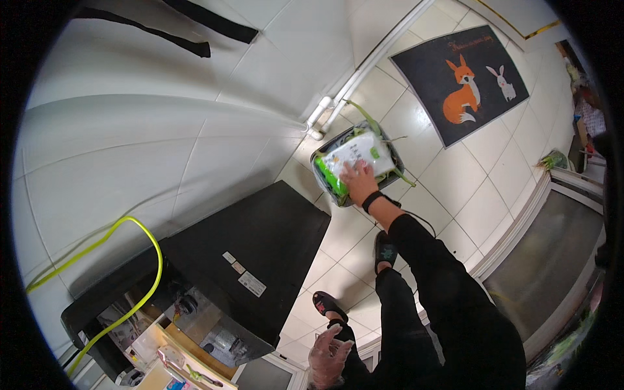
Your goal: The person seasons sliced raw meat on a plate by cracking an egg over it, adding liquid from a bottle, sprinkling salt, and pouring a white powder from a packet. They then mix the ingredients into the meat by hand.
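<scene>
My right hand point(360, 184), bare with a black band at the wrist, lies with fingers spread on a white and green plastic package point(375, 152). The package bears printed writing and sits on top of a filled waste bin point(400, 163). Long green vegetable leaves point(366, 116) stick out over the bin's rim, and a clear liner shows at its side. What lies under the package is mostly hidden. Low in the view, near my leg, my left hand point(331, 358) wears a clear plastic glove. Its fingers are bent and apart, with nothing seen in them.
A black cabinet-like appliance point(248, 234) stands left of my feet, a yellow-green hose point(158, 263) looping over its end. White pipes point(319, 114) run along the tiled wall behind the bin. A dark mat point(463, 87) with a fox and rabbit lies beyond on the tiles.
</scene>
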`<control>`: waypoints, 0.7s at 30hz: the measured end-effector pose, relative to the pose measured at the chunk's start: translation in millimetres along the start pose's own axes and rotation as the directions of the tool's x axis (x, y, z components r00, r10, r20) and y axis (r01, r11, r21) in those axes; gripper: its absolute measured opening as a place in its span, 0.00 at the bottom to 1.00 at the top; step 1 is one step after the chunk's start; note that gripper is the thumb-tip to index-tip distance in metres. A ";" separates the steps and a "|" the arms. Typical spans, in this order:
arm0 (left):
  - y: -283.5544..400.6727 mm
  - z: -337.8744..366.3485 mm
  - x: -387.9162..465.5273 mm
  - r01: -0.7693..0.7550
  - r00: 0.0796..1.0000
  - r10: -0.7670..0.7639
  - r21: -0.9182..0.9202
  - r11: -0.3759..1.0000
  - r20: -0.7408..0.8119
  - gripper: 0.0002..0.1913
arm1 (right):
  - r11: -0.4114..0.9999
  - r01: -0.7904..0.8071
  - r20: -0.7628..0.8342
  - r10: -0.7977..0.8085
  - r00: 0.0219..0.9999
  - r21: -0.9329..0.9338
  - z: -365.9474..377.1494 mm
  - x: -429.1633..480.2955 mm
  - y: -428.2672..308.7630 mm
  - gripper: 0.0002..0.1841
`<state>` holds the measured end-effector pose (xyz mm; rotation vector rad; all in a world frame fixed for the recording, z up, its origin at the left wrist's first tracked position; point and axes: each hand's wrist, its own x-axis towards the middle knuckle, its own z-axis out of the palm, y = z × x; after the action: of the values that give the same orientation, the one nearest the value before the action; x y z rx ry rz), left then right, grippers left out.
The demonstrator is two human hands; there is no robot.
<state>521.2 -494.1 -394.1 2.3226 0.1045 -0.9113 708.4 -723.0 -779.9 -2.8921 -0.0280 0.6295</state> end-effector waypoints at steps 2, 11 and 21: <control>-4.2 7.6 1.4 -0.017 1.000 0.017 -0.002 1.000 -0.021 0.23 | 0.997 -0.061 0.033 0.062 0.998 -0.041 11.8 18.6 5.4 0.25; -4.9 0.5 5.7 -0.087 0.996 0.086 -0.006 0.996 -0.037 0.21 | 0.995 -0.098 0.073 0.098 0.993 -0.008 20.8 43.0 -10.0 0.21; 2.9 -80.2 -34.1 -0.286 0.949 0.295 -0.093 0.954 0.112 0.23 | 0.323 -0.345 0.132 0.532 0.836 0.881 -129.4 -185.0 -2.9 0.28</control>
<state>543.1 -444.3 -326.0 2.1316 -0.2465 -0.8821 593.6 -752.9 -587.7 -1.8275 0.8966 0.2694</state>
